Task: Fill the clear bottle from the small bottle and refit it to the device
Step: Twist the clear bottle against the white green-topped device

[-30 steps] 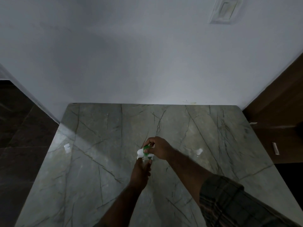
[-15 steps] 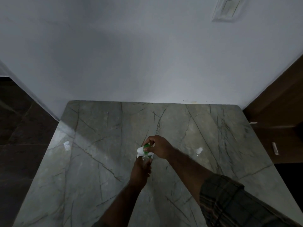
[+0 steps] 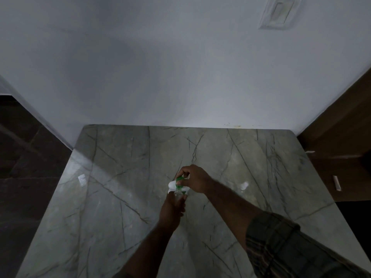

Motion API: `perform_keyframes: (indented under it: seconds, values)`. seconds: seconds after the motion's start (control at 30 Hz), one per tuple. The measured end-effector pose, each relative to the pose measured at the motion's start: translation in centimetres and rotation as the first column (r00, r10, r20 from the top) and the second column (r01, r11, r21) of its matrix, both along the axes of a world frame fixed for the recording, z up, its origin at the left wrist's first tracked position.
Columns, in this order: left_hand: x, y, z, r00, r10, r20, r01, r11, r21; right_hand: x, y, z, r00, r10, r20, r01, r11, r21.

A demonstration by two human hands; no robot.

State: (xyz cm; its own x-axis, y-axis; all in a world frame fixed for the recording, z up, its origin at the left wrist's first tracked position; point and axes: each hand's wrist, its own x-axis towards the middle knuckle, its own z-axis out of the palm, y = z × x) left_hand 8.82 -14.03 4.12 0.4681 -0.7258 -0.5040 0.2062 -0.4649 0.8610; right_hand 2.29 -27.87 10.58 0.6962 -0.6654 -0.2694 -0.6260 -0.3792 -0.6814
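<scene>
Over the middle of the marble table point(image 3: 124, 207), my left hand point(image 3: 172, 209) is wrapped around a small clear bottle point(image 3: 178, 194), of which only the top shows above my fingers. My right hand point(image 3: 195, 178) grips a white and green device point(image 3: 175, 184) that sits right on top of the clear bottle's neck. The two parts touch; whether they are locked together I cannot tell. The scene is dim and most of both objects is hidden by my hands.
A small clear object point(image 3: 244, 186) lies on the table to the right of my hands. A white wall rises behind the table. A brown wooden door or cabinet point(image 3: 341, 157) stands at the right, dark floor at the left.
Both hands stay together on the bottle and device, with hardly any movement; the view has shifted slightly.
</scene>
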Motion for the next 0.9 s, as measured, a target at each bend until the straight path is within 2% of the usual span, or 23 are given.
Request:
perform_keyframes:
  seconds: [0.07,0.27,0.5,0.7,0.9]
  values:
    - [0.0,-0.3,0.3,0.999,-0.028,0.042,0.029,0.999,-0.027,0.1,-0.3,0.4,1.0,0.008,-0.005,-0.008,1.0,-0.006]
    - [-0.1,0.1,-0.9,0.999,0.023,-0.048,-0.023,1.0,0.008,-0.2,0.1,-0.4,1.0,0.001,-0.015,-0.001,1.0,0.017]
    - [0.0,-0.1,0.0,0.989,-0.061,0.136,0.067,0.997,-0.04,0.1,-0.6,0.2,0.999,0.035,0.013,-0.035,0.999,-0.029]
    - [-0.2,0.1,-0.2,1.0,-0.01,-0.004,0.01,1.0,-0.023,-0.3,0.0,-0.9,1.0,-0.004,-0.001,0.004,1.0,-0.004]
    - [-0.4,-0.3,0.7,1.0,-0.017,0.019,0.018,0.997,-0.072,-0.2,-0.7,0.1,0.999,0.036,0.014,-0.035,0.999,-0.041]
